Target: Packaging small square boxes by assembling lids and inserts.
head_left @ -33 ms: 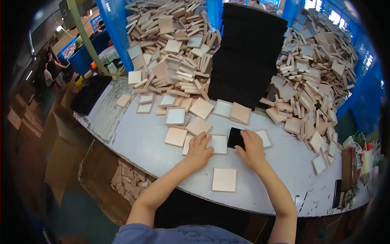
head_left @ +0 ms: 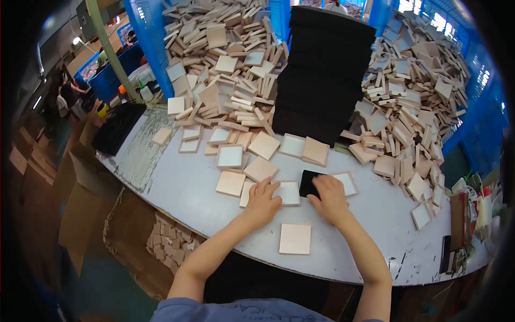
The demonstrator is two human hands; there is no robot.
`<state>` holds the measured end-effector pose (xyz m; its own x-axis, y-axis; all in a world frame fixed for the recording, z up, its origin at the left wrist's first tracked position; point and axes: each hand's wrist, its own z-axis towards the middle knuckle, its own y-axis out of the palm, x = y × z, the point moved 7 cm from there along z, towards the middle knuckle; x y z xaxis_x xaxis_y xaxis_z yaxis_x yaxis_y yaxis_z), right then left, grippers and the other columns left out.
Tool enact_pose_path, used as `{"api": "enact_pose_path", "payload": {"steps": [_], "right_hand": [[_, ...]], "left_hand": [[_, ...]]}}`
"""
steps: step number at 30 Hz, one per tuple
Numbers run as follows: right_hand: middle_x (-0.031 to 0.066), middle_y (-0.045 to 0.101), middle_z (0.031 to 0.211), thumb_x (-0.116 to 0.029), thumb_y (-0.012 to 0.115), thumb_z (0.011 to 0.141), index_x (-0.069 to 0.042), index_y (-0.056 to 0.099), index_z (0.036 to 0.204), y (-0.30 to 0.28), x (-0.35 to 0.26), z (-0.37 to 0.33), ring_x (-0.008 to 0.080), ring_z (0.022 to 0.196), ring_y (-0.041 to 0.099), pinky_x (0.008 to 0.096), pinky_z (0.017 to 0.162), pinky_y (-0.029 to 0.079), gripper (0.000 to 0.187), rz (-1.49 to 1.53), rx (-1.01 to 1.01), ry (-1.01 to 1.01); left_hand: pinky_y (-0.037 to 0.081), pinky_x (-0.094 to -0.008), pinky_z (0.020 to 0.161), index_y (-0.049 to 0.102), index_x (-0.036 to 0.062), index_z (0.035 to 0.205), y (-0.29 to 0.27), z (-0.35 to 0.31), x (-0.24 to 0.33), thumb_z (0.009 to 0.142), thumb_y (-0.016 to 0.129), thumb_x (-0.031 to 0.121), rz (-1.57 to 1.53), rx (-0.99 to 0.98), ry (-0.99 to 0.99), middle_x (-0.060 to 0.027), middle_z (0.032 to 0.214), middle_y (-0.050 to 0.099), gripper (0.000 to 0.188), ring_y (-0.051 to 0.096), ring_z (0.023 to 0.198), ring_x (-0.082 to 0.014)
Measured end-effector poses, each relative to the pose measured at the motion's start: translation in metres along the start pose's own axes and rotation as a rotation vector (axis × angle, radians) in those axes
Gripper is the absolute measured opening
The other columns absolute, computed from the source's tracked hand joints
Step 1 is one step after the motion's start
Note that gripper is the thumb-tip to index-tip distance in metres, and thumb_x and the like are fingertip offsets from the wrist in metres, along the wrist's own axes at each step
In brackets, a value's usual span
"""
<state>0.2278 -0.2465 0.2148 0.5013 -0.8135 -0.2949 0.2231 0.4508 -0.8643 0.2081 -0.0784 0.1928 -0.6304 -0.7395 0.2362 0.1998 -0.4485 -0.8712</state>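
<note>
On the white table, my left hand [head_left: 262, 204] has its fingers apart and bent over the left side of a shallow open box piece [head_left: 290, 193] with a white inside. My right hand [head_left: 331, 199] pinches a thin black square pad [head_left: 309, 184] close to that piece's right edge. Part of the pad is hidden beneath the fingers. Another open box piece [head_left: 347, 183] lies just beyond my right hand. Nearer to me is a pale square box piece [head_left: 295, 239], flat side up. More pale pieces [head_left: 230, 183] lie by my left hand.
Behind stands a tall black stack [head_left: 324, 75] of sheets. Large heaps of pale box pieces [head_left: 225, 64] rise at its left and, in a blue crate [head_left: 483, 102], at its right. A cardboard box [head_left: 129, 225] with loose pieces sits below the table's left edge.
My view has shifted slightly. Both hands keep nearly the same places, and the black pad stays under my right fingers.
</note>
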Motion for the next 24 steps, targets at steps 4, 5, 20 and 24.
{"api": "enact_pose_path", "payload": {"steps": [4,5,20,24], "right_hand": [[0.0129,0.062,0.103,-0.016,0.067,0.071,-0.002,0.064,0.094,0.008,-0.002,0.002,0.0272,0.093,0.056,0.0389,0.081,0.043,0.027,-0.054,0.023,-0.080],[0.0121,0.065,0.094,-0.016,0.066,0.071,-0.003,0.065,0.087,0.007,0.002,0.003,0.0256,0.089,0.059,0.0387,0.080,0.044,0.021,-0.037,0.086,-0.076],[0.0048,0.058,0.073,-0.002,0.061,0.072,-0.005,0.062,0.080,-0.080,-0.021,-0.041,0.0233,0.065,0.055,0.0334,0.058,0.042,0.009,0.044,0.729,-0.014],[0.0005,0.051,0.073,-0.010,0.060,0.063,-0.006,0.061,0.082,-0.029,-0.082,-0.087,0.0156,0.064,0.049,0.0281,0.054,0.037,0.019,-0.071,0.133,-0.495]], "left_hand": [[0.027,-0.0481,0.095,0.055,0.0068,0.079,-0.035,-0.010,0.031,0.070,0.068,0.011,-0.181,0.021,0.099,-0.0158,0.126,0.045,0.016,0.032,0.124,-0.0402],[0.027,-0.0481,0.095,0.055,0.0068,0.079,-0.041,-0.017,0.042,0.070,0.068,0.011,-0.186,0.016,0.102,-0.0158,0.126,0.045,0.016,0.032,0.124,-0.0402],[0.028,-0.0526,0.097,0.050,0.0040,0.084,0.005,-0.072,0.075,0.067,0.074,0.020,-0.572,-0.069,-0.026,-0.0303,0.130,0.030,0.033,0.033,0.120,-0.0472],[0.032,-0.0462,0.093,0.036,0.0024,0.111,0.003,-0.069,0.071,0.062,0.078,0.019,-0.529,-0.001,0.003,-0.0277,0.129,0.033,0.067,0.037,0.119,-0.0417]]}}
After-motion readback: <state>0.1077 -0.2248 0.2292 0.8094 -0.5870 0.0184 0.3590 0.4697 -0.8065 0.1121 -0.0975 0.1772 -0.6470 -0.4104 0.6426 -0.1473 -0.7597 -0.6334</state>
